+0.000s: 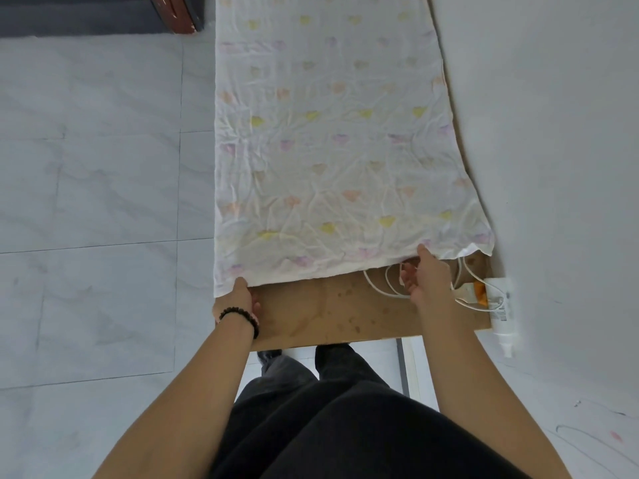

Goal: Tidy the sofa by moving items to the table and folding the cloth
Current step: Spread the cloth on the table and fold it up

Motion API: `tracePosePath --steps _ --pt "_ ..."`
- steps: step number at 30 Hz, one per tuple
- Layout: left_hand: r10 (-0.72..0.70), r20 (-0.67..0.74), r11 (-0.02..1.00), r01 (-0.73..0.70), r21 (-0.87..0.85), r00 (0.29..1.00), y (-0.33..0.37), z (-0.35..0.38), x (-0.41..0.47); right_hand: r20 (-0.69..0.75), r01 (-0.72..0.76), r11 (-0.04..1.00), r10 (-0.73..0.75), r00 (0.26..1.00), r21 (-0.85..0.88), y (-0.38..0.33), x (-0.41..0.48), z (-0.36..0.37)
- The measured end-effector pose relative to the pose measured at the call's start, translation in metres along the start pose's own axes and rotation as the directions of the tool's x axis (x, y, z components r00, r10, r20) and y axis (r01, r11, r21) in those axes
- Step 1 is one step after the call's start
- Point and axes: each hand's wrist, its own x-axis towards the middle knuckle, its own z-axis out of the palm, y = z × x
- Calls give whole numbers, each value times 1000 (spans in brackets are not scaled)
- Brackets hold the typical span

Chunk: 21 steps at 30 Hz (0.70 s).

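Note:
A white cloth (pixel 332 140) printed with pastel hearts lies spread flat and wrinkled over a long brown wooden table (pixel 332 316), running away from me. My left hand (pixel 242 299), with a black bead bracelet on its wrist, pinches the cloth's near left corner. My right hand (pixel 427 274) holds the near edge further right, thumb on top and fingers curled under the hem. The cloth's near right corner lies loose past that hand.
A white cable (pixel 383 285) coils on the bare table end beside my right hand, with a white and orange item (pixel 479 293) and a white tube (pixel 503 312) against the wall at right. Tiled floor lies left; a dark sofa edge (pixel 86 15) shows top left.

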Motion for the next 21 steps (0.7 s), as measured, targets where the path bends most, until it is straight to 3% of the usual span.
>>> tracePosePath --steps 2,5,8,12,16,21 --pt "3 8 992 -2 -128 1000 1 -3 -4 2 -26 988 26 1000 151 -6 -1 0" --pt "-37 171 947 89 -309 985 12 -10 -13 111 -73 933 36 993 353 -14 -2 -1" --pt "-61 281 878 185 -441 958 27 -17 -18 158 -88 944 39 987 318 -16 -1 -2" --pt "-108 345 677 323 -662 932 40 -25 -17 159 -76 944 25 987 321 -19 4 -1" --pt "-87 364 771 294 -564 927 50 -27 -20 95 5 936 -41 995 353 -26 9 1" --pt "16 54 901 9 -434 998 76 -31 -21 -175 321 919 -286 942 227 -41 11 14"
